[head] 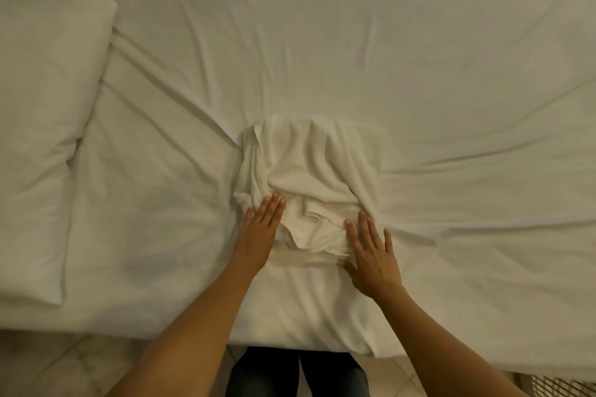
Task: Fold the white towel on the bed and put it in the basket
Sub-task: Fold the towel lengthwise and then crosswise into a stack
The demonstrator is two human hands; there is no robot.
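Observation:
The white towel (pixel 309 171) lies rumpled and partly folded on the bed (pixel 354 42), near its front edge. My left hand (pixel 259 234) rests flat on the towel's left side with fingers extended and close together. My right hand (pixel 371 255) lies flat on the towel's lower right side, fingers spread. Neither hand grips the cloth. A corner of the wicker basket (pixel 561 385) shows at the bottom right, on the floor beside the bed.
A white pillow (pixel 42 138) lies at the left of the bed. The creased white sheet stretches far and right of the towel. My legs in dark trousers (pixel 296 374) stand on the tiled floor (pixel 58 364) at the bed's front edge.

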